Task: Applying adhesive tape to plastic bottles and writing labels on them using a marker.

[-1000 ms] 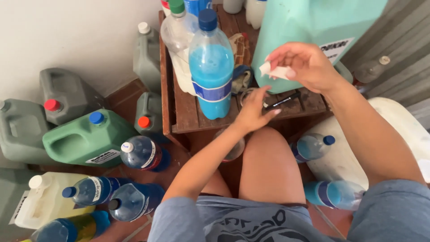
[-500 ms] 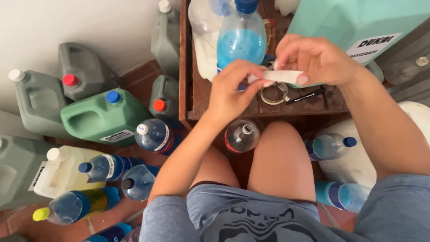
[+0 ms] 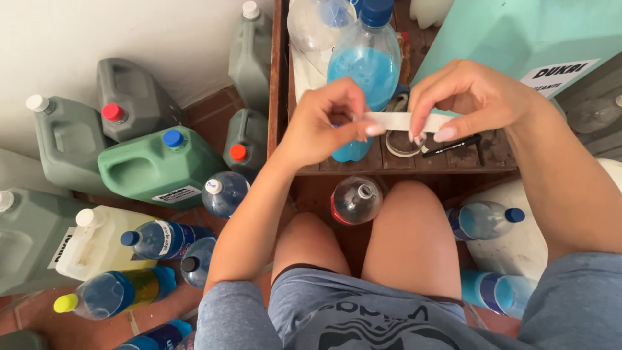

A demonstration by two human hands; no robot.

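My left hand (image 3: 321, 123) and my right hand (image 3: 470, 97) hold a white strip of tape (image 3: 398, 120) stretched flat between their fingertips, above a small wooden table (image 3: 414, 161). Just behind the strip stands a plastic bottle of blue liquid (image 3: 369, 61) with a blue cap. A roll of tape (image 3: 398, 144) and a black pen (image 3: 452, 146) lie on the table under my hands. An open clear bottle (image 3: 355, 199) stands on the floor between my knees.
Grey and green jerrycans (image 3: 162, 165) with red, blue and white caps crowd the floor at left, with several blue-liquid bottles (image 3: 159, 238) lying among them. A large teal canister (image 3: 518, 39) fills the table's right. More bottles (image 3: 483, 220) lie at right.
My left hand rose from the table edge and took one end of the white strip. Both hands now stretch it out in front of the blue bottle. The view shifted slightly.
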